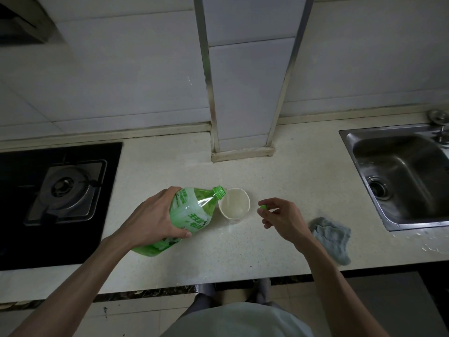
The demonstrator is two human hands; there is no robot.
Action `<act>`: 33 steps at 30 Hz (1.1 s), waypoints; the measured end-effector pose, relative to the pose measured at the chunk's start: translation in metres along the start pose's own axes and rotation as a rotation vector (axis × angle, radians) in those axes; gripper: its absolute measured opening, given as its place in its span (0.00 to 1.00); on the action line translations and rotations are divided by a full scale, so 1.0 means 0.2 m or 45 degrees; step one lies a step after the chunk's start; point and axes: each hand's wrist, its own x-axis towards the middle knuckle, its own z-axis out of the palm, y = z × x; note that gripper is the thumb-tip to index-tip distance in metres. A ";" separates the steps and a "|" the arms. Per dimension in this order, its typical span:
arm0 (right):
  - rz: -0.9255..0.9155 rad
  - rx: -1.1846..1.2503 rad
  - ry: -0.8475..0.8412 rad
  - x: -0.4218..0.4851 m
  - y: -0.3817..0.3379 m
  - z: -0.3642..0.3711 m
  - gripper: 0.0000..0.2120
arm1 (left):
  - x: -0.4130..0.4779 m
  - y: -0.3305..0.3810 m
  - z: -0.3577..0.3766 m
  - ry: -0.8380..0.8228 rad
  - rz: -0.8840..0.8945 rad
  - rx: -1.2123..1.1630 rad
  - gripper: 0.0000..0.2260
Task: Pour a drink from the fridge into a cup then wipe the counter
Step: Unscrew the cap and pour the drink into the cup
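Two hands in use, both holding something. The pale speckled counter (170, 263) runs the full width, with a black gas hob (60, 190) set in at your left and a steel sink (401, 176) at your right. The green plastic bottle (192, 215) is over the counter's centre, tipped hard to the right, with its uncapped neck at the cup's left rim. Your left hand (155, 215) is wrapped over its body, thumb on the near side and fingers curled round the far side. A grey-blue cloth (332, 239) lies crumpled on the counter between your right wrist and the sink's front corner, untouched. The white cup (234, 203) stands upright just right of the bottle neck; I can't tell the fill level. Your right hand (281, 220) hovers just right of the cup, thumb and forefinger pinching the green cap (263, 207), other fingers loosely curled. There are wet spots on the counter by the cup's base and in front of the sink.
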 end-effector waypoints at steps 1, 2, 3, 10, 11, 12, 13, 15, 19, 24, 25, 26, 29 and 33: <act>-0.002 0.005 0.006 0.00 0.00 0.00 0.11 | 0.00 0.00 0.00 -0.002 -0.001 -0.003 0.40; -0.003 0.008 0.014 0.00 0.00 0.00 0.11 | 0.01 0.00 -0.01 -0.004 -0.003 -0.006 0.40; -0.004 0.008 0.019 0.00 0.00 0.00 0.10 | 0.01 0.00 -0.01 -0.004 -0.005 -0.008 0.40; -0.014 -0.009 0.008 0.01 -0.01 0.00 0.11 | 0.02 0.01 -0.03 0.001 0.000 0.001 0.41; -0.013 -0.007 0.008 0.01 -0.01 0.00 0.11 | 0.02 0.01 -0.03 0.001 0.004 0.000 0.41; -0.011 -0.007 0.007 0.01 -0.01 0.00 0.11 | 0.02 0.01 -0.04 0.002 0.007 0.003 0.41; -0.010 -0.008 0.005 0.01 -0.01 0.00 0.11 | 0.02 0.02 -0.04 0.001 0.009 0.009 0.41; -0.009 -0.009 0.001 0.02 -0.01 0.00 0.11 | 0.02 0.02 -0.05 0.002 0.013 0.025 0.41; -0.009 -0.008 -0.009 0.02 -0.02 0.00 0.11 | 0.02 0.03 -0.08 0.018 0.025 0.046 0.41; -0.018 -0.014 -0.015 0.02 -0.03 0.00 0.11 | 0.03 0.05 -0.12 0.044 0.043 0.046 0.42; -0.018 -0.017 -0.014 0.02 -0.03 0.00 0.11 | 0.03 0.05 -0.13 0.052 0.047 0.046 0.42; -0.018 -0.019 -0.013 0.03 -0.04 -0.01 0.11 | 0.03 0.06 -0.14 0.058 0.052 0.048 0.42; -0.018 -0.030 -0.014 0.03 -0.05 -0.01 0.12 | 0.03 0.07 -0.16 0.072 0.067 0.062 0.42; -0.020 -0.022 -0.011 0.03 -0.06 -0.02 0.12 | 0.03 0.09 -0.18 0.077 0.064 0.081 0.42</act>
